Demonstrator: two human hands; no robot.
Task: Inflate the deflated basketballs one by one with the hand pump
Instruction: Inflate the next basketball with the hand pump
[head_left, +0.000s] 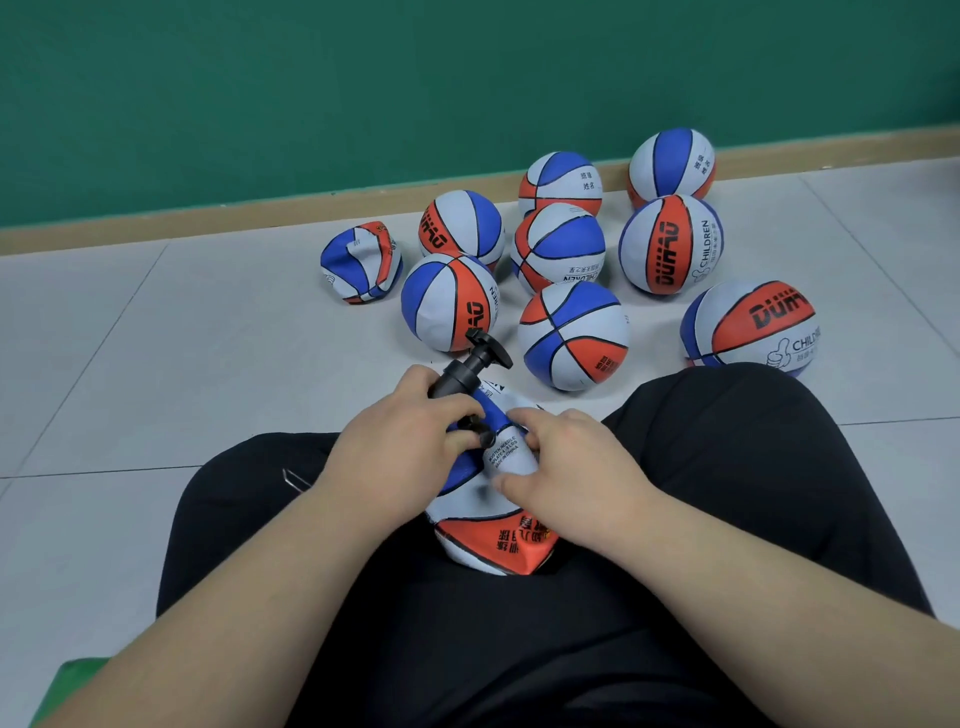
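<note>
A crumpled red-white-blue basketball (488, 525) lies beneath the left hand (400, 447) and right hand (566, 462). The black hand pump (470, 366) slants up out of the left hand's grip.

Head view, looking down-forward, close over lap (519, 649).

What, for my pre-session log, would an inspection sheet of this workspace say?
Surface: grey tiled floor; the person sits with black-clad legs over it.
Job's things: deflated basketball in the lap, hand pump set against it; a crumpled ball and eight round balls on the floor ahead.
Clutter: green object at the bottom left corner, kind unclear.
Grippers: left hand grips the pump's lower end; right hand holds the deflated basketball beside the pump tip.
Cables: nothing seen.
Surroundings: green wall with a tan skirting board.
</note>
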